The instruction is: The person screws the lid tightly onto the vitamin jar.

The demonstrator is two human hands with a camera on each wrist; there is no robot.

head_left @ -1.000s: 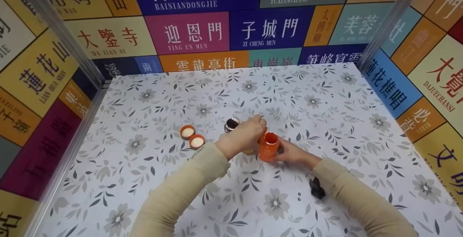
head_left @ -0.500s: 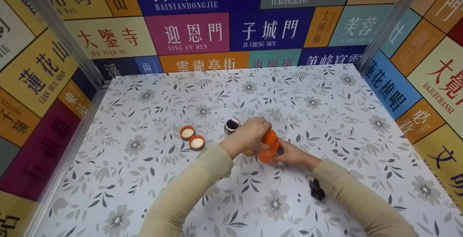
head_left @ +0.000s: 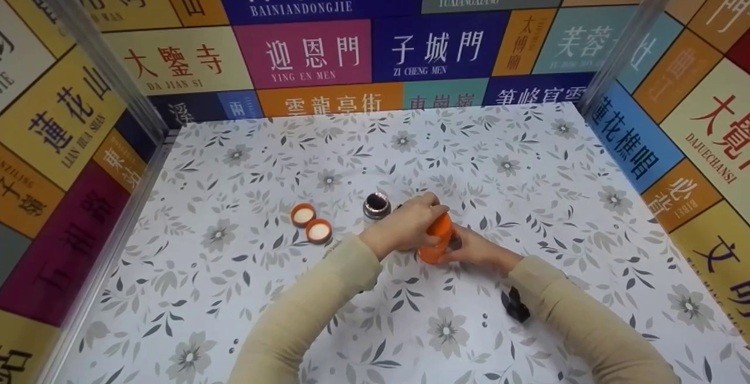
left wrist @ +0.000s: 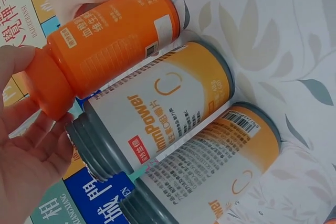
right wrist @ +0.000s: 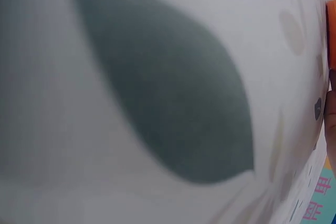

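An orange bottle [head_left: 432, 253] stands upright on the table. My left hand [head_left: 415, 223] grips its orange cap [left wrist: 48, 85] from above, thumb on one side and fingers curled round the other. The cap sits over the bottle's mouth. My right hand [head_left: 476, 249] holds the bottle's body low from the right; its thumb and finger show at the top of the left wrist view. Beside the bottle stand two grey-and-orange bottles, one uncapped bottle [left wrist: 163, 103] close by and another bottle [left wrist: 210, 166] further along, both with bare threaded necks. The left forearm partly hides them in the head view.
Two caps, a far cap [head_left: 303, 215] and a near cap [head_left: 319, 231], lie with white insides up, left of the bottles. A small black object [head_left: 515, 305] shows beside the right sleeve. Printed panels [head_left: 310, 53] border the patterned tabletop [head_left: 281, 155].
A second ago the orange bottle's mouth was uncovered, the left hand holding the cap beside it. The left hand has moved right and brought the cap over the mouth. The right hand stays in place.
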